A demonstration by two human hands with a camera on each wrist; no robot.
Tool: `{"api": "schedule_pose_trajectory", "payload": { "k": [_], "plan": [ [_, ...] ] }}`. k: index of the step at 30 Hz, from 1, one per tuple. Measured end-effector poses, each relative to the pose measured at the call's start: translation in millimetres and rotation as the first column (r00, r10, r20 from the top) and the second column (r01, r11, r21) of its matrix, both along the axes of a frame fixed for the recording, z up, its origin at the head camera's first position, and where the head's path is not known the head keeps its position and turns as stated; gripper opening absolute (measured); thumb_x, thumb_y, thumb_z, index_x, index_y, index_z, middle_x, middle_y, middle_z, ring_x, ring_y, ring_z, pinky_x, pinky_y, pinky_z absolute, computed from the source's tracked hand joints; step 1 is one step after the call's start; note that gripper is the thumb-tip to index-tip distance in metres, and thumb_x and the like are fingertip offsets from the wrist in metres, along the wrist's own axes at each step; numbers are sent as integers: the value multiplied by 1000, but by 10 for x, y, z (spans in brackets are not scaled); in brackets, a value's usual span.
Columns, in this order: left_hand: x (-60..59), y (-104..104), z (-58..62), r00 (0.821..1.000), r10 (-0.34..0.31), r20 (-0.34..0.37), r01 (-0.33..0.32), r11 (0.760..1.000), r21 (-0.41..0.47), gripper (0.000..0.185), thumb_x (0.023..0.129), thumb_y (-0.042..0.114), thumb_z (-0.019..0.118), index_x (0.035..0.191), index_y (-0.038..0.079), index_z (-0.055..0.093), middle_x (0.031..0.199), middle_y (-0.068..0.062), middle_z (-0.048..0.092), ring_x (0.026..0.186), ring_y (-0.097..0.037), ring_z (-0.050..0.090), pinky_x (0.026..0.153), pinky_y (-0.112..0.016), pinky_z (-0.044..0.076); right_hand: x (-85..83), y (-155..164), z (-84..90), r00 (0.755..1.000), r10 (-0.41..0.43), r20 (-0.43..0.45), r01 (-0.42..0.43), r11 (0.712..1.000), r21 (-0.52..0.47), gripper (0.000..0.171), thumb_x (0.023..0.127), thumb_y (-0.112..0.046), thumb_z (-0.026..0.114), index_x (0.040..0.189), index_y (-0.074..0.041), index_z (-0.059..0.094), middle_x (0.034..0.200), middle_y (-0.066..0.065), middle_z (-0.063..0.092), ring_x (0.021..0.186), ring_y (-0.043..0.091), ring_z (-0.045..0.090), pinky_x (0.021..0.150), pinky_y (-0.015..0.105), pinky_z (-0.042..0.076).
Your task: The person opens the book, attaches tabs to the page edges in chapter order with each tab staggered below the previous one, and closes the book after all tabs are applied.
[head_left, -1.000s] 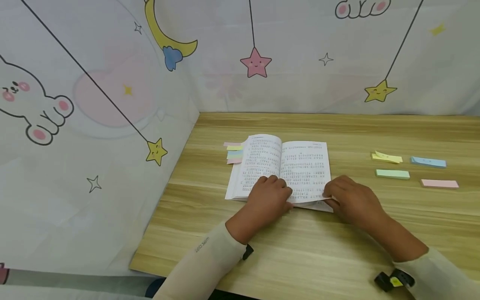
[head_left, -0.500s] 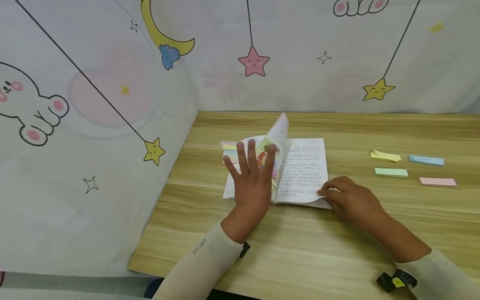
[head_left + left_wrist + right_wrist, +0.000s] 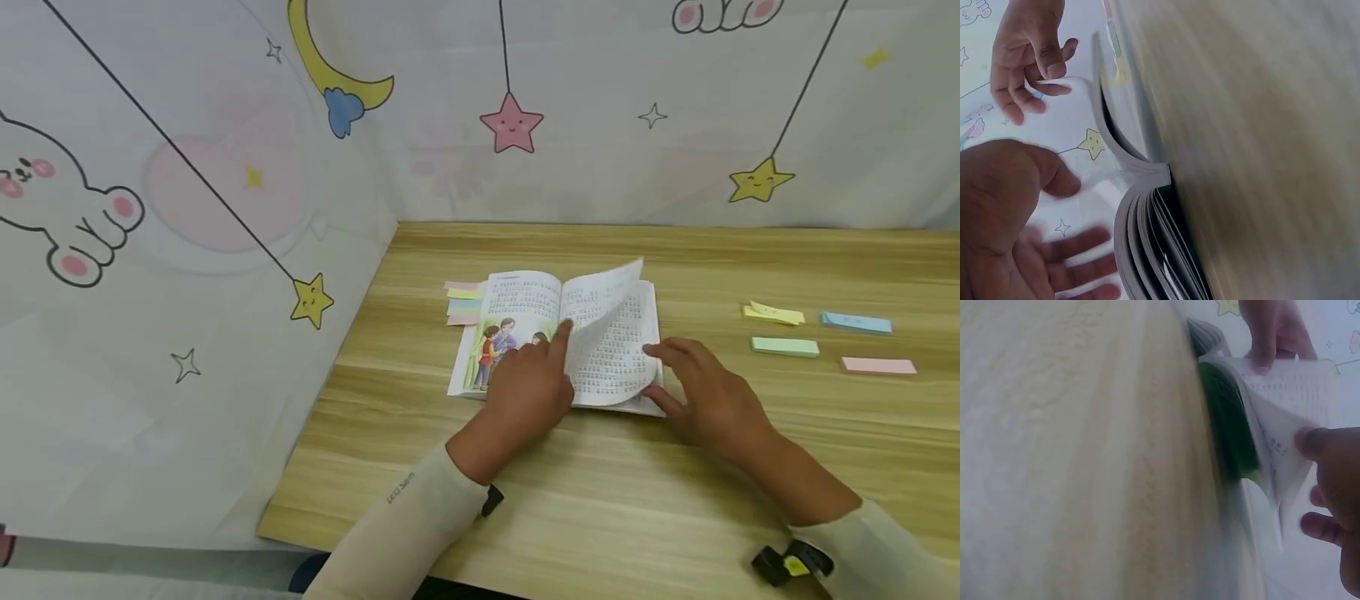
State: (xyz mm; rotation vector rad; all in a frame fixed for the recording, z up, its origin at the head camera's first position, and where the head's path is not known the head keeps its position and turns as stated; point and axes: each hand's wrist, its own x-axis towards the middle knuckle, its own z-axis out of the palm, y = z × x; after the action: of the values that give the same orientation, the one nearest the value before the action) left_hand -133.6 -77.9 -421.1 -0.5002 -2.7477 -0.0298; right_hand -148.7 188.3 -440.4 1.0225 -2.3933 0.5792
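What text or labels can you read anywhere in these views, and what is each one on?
Left sleeve: a small dark print near the cuff, too small to read for certain.
Open book: rows of printed text on both pages, too small and blurred to read.
Sticky note pads: no writing visible.
Both wrist views: nothing legible.

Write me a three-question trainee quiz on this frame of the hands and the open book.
1. True or false: the left hand rests on the book near its illustrated left page.
2. Which hand lifts the curling page at the book's right edge? A) left hand B) right hand C) neither
3. How many sticky-note pads lie apart on the table to the right of the book?

Key:
1. True.
2. B; its fingers are at the page's right edge.
3. Four: yellow, blue, green and pink.
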Motion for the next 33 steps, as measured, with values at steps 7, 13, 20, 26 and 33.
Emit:
{"api": "schedule_pose_trajectory", "payload": {
  "k": [7,13,20,26,33],
  "plan": [
    [20,-52,17,893,176,-414,-195,981,-3,88,87,1,69,160,22,26,157,-26,30,148,-48,24,114,-67,22,-21,41,13,994,112,-10,-111,992,62,37,71,1,85,104,-14,77,109,2,67,104,27,63,62,42,55],
    [112,26,122,995,-92,32,97,977,-190,31,89,39,81,113,22,74,132,-5,62,134,-28,50,112,-42,37,-36,51,-3,992,105,-68,-102,993,56,35,65,-1,89,98,-11,81,99,0,69,95,24,64,63,39,55],
    [66,75,76,960,-151,237,196,965,-177,22,98,43,69,96,24,78,91,8,68,86,-13,64,74,-31,52,-7,5,-19,999,6,-53,-5,1000,10,36,67,-4,89,102,-11,81,101,5,66,87,24,64,52,37,51],
    [37,75,66,965,-130,227,161,979,-127,16,97,23,67,109,15,73,78,6,67,71,-12,61,63,-29,49,73,-55,-14,960,-109,260,126,991,-49,54,79,-8,87,126,-6,61,91,-1,63,63,7,51,48,27,41],
    [-15,20,5,991,38,-128,-37,999,13,84,90,17,69,157,-5,23,69,-7,61,62,-19,62,56,-32,51,94,18,-38,875,43,483,-32,999,-32,31,93,-2,63,122,-10,72,115,8,70,71,3,53,63,27,50]
  ]
}}
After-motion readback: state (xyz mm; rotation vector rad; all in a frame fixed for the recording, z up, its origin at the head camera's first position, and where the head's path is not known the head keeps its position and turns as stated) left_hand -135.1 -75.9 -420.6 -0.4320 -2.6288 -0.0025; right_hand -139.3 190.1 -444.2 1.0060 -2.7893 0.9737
